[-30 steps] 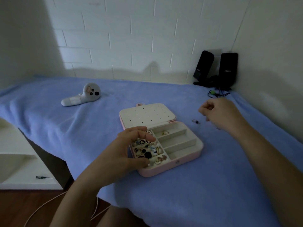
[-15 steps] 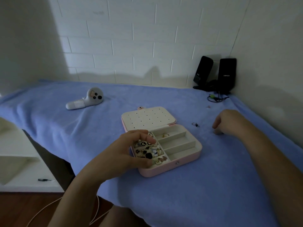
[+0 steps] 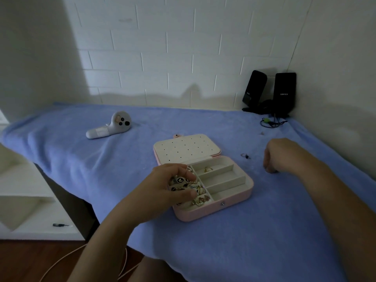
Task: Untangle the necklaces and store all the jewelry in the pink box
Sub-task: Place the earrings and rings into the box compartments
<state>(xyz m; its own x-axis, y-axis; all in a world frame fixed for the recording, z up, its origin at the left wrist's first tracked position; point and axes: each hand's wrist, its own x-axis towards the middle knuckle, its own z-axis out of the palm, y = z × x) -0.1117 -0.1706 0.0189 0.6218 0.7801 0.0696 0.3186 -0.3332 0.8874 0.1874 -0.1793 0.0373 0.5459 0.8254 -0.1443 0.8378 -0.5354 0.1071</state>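
The pink box is lying open at the middle of the blue cloth. The left hand is reaching over its left compartments, fingers and thumb curling round the jewelry there. The right hand is resting on the cloth to the right of the box, fingers tucked under; whether it is holding anything cannot be told. 1 ring is lying between box and right hand.

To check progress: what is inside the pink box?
In the pink box, small pieces fill the left side, partly hidden under the left hand. A gold piece lies in the rear right slot; nearer slots show nothing.
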